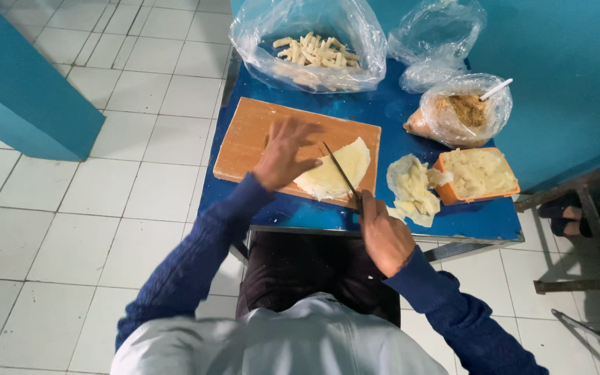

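Left hand: my left hand point(285, 154) is spread wide, fingers fanned, palm pressing down on the near-left edge of the flat pale sheet of dough point(335, 169) — it grips nothing, only pins.
Right hand: my right hand point(382, 235) is closed around the handle of a thin dark-bladed knife point(342, 172); the blade lies slantwise across the sheet, tip toward the far side.
Dough sheet: one, lying on the right half of the rectangular orange-brown wooden cutting board point(251, 139), its near edge reaching the board's front rim.
How it handles: I judge it soft, light and limp, likely to stretch or tear if lifted by one corner; best held flat under an open palm beside the blade, or lifted from under with both hands.
Board: one, on the blue counter point(397, 114).
Bags: three clear plastic bags at the far side — one with pale short finger-shaped pieces point(317, 50), one with brown crumbs and a white spoon handle point(468, 107), one seemingly empty point(433, 40).
Tub: one orange rectangular tub of pale mash point(479, 173), right of the board.
Scraps: one heap of crumpled pale dough trimmings point(411, 191), between board and tub.
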